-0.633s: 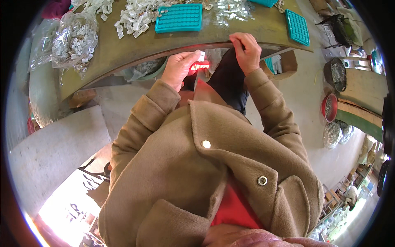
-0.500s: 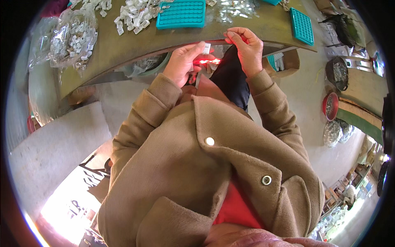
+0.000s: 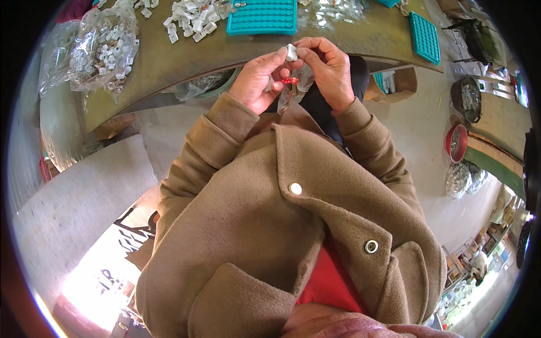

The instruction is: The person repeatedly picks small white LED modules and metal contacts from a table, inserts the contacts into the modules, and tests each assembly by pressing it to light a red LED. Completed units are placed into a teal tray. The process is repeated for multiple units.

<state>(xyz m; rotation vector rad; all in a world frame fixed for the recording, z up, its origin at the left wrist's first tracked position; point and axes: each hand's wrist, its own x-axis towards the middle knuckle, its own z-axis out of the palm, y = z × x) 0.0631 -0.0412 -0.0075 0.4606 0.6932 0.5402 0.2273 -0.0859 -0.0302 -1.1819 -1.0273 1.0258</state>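
Note:
My left hand (image 3: 255, 81) and my right hand (image 3: 331, 73) meet in front of the table's near edge. Between their fingertips is a small white plastic piece (image 3: 291, 53), pinched from both sides. Just under it, by the curled left fingers, shows something small and bright red (image 3: 289, 80); I cannot make out what it is. Clear film-like material (image 3: 304, 79) hangs below the fingers. A heap of similar white pieces (image 3: 197, 17) lies on the table beyond my left hand, beside a teal tray (image 3: 262, 17) with rows of pockets.
Thin shiny pieces (image 3: 332, 14) are scattered right of the tray. Another teal tray (image 3: 424, 38) lies near the table's right end. A clear bag of white pieces (image 3: 107, 50) sits at left. Below the table stands a cardboard box (image 3: 404, 84); a red bowl (image 3: 456, 143) is farther right.
My right hand has moved left and now pinches the white piece together with my left hand. The strong red glow between the hands has shrunk to a small red spot. The view has shifted slightly.

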